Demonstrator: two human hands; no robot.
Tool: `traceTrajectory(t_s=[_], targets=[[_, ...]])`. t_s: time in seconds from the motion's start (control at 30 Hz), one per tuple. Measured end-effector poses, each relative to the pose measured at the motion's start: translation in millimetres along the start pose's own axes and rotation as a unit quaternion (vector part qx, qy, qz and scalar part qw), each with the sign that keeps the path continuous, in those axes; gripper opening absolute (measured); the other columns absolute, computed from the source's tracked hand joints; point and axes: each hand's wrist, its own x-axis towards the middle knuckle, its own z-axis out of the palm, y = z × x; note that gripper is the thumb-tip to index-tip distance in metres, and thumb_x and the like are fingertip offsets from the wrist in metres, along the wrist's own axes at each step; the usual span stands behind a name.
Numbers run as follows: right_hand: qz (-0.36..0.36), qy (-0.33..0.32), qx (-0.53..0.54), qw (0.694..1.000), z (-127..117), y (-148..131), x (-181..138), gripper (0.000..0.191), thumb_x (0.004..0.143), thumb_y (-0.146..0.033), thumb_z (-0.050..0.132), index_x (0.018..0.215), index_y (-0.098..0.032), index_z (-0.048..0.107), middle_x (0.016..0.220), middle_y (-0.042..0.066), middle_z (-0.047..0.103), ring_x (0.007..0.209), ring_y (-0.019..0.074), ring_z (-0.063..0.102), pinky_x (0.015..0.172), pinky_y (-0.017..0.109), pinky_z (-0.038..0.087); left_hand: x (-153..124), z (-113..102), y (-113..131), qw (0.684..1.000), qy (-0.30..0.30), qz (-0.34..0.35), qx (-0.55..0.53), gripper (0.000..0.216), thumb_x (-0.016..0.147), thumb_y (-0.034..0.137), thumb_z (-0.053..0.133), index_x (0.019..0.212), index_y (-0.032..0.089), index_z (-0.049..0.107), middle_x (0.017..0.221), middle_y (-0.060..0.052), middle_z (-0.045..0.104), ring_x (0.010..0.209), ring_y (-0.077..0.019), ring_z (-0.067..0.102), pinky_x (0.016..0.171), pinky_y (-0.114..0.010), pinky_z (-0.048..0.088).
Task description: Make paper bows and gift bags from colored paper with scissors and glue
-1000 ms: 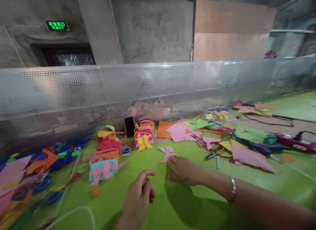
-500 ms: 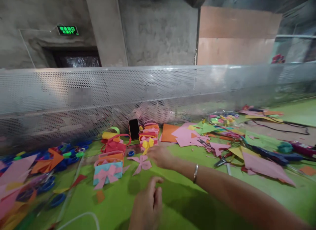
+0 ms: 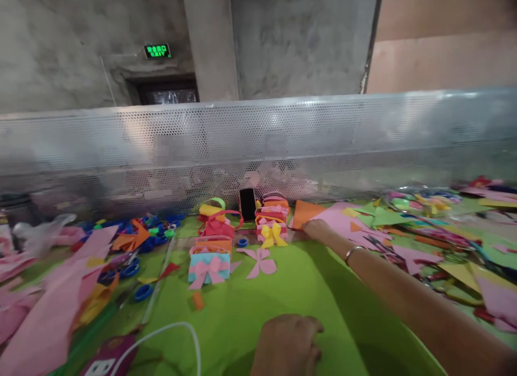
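Note:
My right hand [image 3: 317, 230] is stretched forward with its fingertips at the lower edge of an orange paper sheet [image 3: 306, 213]; whether it pinches anything is hidden. My left hand [image 3: 287, 345] rests low over the green surface [image 3: 307, 290], fingers loosely bent and apart, nothing visible in them. Between the hands and the screen stands a small pink paper bag with a yellow bow [image 3: 273, 235]. Closer to me, a pink petal-shaped cutout [image 3: 262, 262] lies flat. Left of it stands a light-blue paper bag with a pink bow [image 3: 209, 268].
A red paper bag [image 3: 220, 225] and a phone [image 3: 247, 204] stand before a perforated metal screen [image 3: 226, 144]. Pink paper [image 3: 52, 311] and blue rings [image 3: 143, 293] lie left, near a white cable [image 3: 194, 333]. Scissors [image 3: 377, 244] and paper scraps crowd the right.
My right hand has left the yellow bow and moved right to the orange sheet. My left hand has turned so its back shows. The view has swung left.

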Motion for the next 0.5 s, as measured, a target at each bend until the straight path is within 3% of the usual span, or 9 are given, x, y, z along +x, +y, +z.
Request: traceTrajectory(t_s=[0.27, 0.5], targets=[[0.113, 0.038, 0.100, 0.988, -2, 9, 15, 0.032, 0.088, -0.032, 0.053, 0.116, -0.016, 0.053, 0.116, 0.008, 0.056, 0.097, 0.0198, 0.058, 0.081, 0.040, 0.050, 1, 6, -4, 0.996, 0.042, 0.056, 0.051, 0.027, 0.082, 0.019, 0.050, 0.105, 0.019, 0.064, 0.092, -0.010, 0.073, 0.075, -0.0216, 0.067, 0.069, -0.033, 0.054], [0.186, 0.130, 0.308, 0.924, -11, 40, 17, 0.032, 0.087, -0.033, 0.055, 0.114, -0.016, 0.056, 0.117, 0.007, 0.056, 0.097, 0.0220, 0.057, 0.079, 0.039, 0.050, -2, 5, -3, 0.995, 0.049, 0.054, 0.070, 0.034, 0.077, 0.010, 0.051, 0.108, 0.020, 0.062, 0.093, -0.007, 0.072, 0.079, -0.0206, 0.067, 0.071, -0.034, 0.055]])
